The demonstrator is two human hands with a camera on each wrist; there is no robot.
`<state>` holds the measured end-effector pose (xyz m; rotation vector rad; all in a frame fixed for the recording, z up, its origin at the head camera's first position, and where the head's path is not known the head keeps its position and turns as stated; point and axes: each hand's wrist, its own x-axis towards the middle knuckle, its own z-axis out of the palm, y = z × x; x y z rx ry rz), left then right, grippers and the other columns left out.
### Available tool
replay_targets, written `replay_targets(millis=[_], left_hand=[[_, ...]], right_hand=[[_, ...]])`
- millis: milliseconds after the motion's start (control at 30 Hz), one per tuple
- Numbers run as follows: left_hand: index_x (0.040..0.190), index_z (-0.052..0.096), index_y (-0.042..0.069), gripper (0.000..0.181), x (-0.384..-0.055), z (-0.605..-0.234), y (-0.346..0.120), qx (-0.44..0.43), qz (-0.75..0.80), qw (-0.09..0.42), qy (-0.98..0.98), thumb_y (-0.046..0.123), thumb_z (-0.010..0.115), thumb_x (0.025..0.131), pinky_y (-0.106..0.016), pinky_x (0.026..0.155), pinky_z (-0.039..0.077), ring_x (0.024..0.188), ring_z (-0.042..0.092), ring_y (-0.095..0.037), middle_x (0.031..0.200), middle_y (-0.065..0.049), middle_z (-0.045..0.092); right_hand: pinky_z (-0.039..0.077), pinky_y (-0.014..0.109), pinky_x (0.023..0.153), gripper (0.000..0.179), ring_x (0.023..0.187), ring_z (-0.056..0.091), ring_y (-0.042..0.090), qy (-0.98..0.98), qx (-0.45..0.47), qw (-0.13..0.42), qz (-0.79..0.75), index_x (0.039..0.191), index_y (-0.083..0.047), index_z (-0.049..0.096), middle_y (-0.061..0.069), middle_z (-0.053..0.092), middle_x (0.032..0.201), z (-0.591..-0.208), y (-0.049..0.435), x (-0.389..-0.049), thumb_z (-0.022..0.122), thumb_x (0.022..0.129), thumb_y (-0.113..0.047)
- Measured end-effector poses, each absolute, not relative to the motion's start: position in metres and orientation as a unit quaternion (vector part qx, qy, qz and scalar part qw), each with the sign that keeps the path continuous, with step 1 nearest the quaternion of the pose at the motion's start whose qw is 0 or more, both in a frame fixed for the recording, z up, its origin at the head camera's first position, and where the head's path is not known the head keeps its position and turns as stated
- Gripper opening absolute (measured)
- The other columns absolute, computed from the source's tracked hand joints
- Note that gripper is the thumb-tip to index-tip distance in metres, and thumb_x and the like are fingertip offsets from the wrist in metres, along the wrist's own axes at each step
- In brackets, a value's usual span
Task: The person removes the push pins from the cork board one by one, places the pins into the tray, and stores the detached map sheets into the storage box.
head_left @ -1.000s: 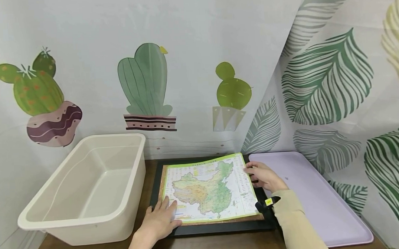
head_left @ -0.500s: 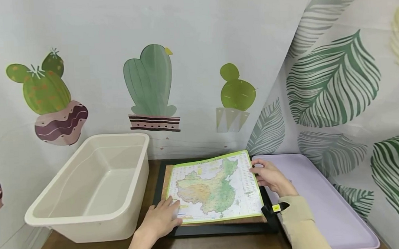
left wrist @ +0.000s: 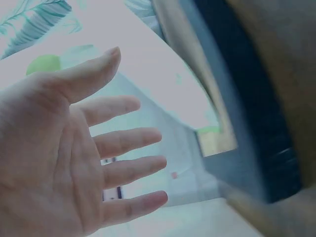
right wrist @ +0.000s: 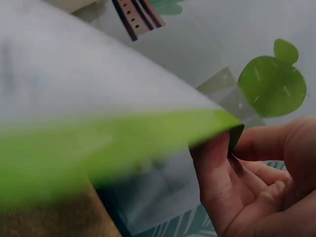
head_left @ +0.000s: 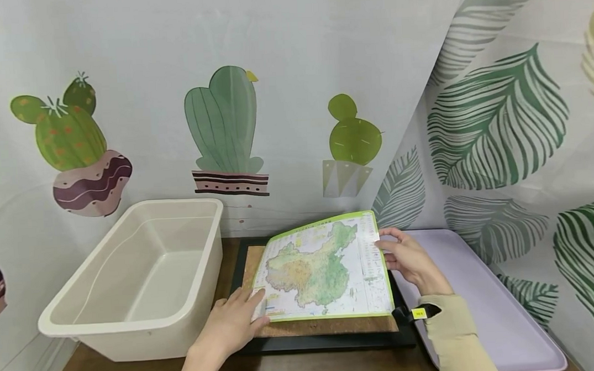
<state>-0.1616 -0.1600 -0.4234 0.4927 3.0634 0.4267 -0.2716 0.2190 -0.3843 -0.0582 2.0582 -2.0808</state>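
A map sheet (head_left: 311, 281) with a green border lies tilted above a black-framed board (head_left: 334, 342); brown cork-like backing (head_left: 328, 327) shows beneath its lower edge. My right hand (head_left: 412, 260) pinches the right edge of the map, and the right wrist view shows the green border (right wrist: 148, 136) between thumb and fingers. At the map's lower left corner is my left hand (head_left: 233, 324), fingers extended. In the left wrist view, the left hand's (left wrist: 74, 143) fingers are spread and nearly straight, beside the dark frame (left wrist: 247, 98). Whether its fingertips touch the map is unclear.
A deep cream tub (head_left: 119, 327) stands left of the board. On the right, a flat lilac tray (head_left: 481, 310) lies close to the frame. Both rest on a brown wooden table (head_left: 295, 368). Behind hangs a pale cloth (head_left: 292, 86) printed with cacti and leaves.
The map's right side has risen with my right hand, and the sheet bows upward more, baring more backing along the bottom. My left hand has stayed near the lower left corner.
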Motion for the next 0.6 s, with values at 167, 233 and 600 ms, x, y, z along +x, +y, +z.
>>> replay_targets(millis=[167,233,600], left_hand=[[0.137,0.057,0.01,0.056,-0.153,-0.407,-0.159,0.165,0.119,-0.053,0.978,0.044,0.065,0.092,-0.061,0.095,0.041,0.129,0.046,-0.042,0.139,-0.019,0.053],[0.134,0.06,0.01,0.054,-0.149,-0.4,-0.159,0.173,0.108,-0.087,0.975,0.044,0.065,0.092,-0.06,0.093,0.043,0.126,0.05,-0.041,0.135,-0.018,0.056],[0.103,0.074,0.019,0.025,-0.11,-0.359,-0.176,0.204,0.055,-0.288,0.934,0.039,0.071,0.088,-0.047,0.08,0.048,0.103,0.062,-0.024,0.105,-0.002,0.067]], right_hand=[[0.056,0.029,0.057,0.027,0.065,0.07,0.02,0.678,-0.023,0.091,-0.729,0.122,-0.001,0.044,0.009,0.07,0.086,-0.375,0.217,-0.269,0.055,0.098,-0.002],[0.057,0.03,0.058,0.026,0.066,0.071,0.02,0.67,-0.026,0.084,-0.738,0.122,-0.001,0.045,0.009,0.071,0.088,-0.371,0.217,-0.268,0.055,0.098,-0.002],[0.056,0.027,0.056,0.023,0.068,0.071,0.018,0.614,-0.051,0.06,-0.786,0.12,-0.004,0.044,0.007,0.072,0.09,-0.349,0.21,-0.259,0.054,0.099,-0.002]])
